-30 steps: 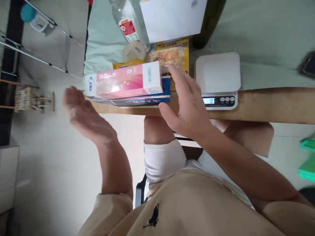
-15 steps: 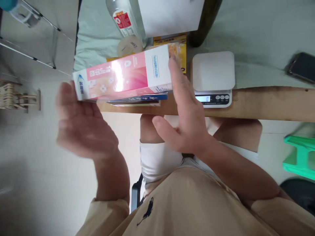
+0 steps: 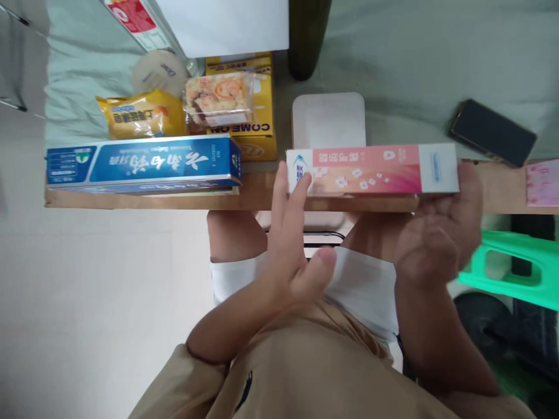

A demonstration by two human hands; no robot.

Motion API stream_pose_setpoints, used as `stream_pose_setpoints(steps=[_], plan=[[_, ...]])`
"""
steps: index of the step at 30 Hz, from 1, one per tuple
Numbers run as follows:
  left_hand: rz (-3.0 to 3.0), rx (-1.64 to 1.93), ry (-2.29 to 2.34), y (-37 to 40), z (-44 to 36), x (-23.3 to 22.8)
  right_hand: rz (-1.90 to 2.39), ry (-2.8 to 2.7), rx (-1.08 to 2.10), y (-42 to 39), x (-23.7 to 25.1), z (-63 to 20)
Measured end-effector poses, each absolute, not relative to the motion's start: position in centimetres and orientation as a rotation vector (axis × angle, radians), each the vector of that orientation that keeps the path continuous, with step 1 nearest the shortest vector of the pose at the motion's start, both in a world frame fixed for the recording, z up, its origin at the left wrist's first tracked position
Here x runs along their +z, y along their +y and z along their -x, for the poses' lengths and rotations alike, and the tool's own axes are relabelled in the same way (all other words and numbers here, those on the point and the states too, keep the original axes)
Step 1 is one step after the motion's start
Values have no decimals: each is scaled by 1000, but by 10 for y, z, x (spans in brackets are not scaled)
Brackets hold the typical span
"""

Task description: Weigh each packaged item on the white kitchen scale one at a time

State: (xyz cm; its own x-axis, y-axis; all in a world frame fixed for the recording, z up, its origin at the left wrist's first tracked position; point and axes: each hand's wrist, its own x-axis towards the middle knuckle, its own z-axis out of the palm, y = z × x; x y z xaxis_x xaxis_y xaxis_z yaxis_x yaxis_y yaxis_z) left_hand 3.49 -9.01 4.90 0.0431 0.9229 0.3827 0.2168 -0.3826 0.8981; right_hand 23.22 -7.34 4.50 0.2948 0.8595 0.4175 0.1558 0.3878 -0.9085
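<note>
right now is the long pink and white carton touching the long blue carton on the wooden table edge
Apart. The head view shows bare table edge between the pink and white carton, held by left hand and right hand, and the blue carton.

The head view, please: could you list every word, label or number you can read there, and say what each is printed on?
"COME ON": yellow box, upside down.
Blue toothpaste box: white Chinese characters, upside down, too blurred to read.
Pink toothpaste box, in both hands: print too small.
Yellow snack bag: characters blurred.
Bottle's red label: unreadable.
</note>
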Motion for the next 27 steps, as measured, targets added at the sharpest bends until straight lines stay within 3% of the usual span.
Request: stream_pose_setpoints(steps=[9,16,27], plan=[[-1716,1443,1299,-3,-37,19,889,-1377,778,8,-1,-252],[-1673,1296,1336,4,-34,16,950,-1393,796,14,-15,-253],[-1916,1417,1266,-13,-52,24,995,-1383,693,20,-33,-261]])
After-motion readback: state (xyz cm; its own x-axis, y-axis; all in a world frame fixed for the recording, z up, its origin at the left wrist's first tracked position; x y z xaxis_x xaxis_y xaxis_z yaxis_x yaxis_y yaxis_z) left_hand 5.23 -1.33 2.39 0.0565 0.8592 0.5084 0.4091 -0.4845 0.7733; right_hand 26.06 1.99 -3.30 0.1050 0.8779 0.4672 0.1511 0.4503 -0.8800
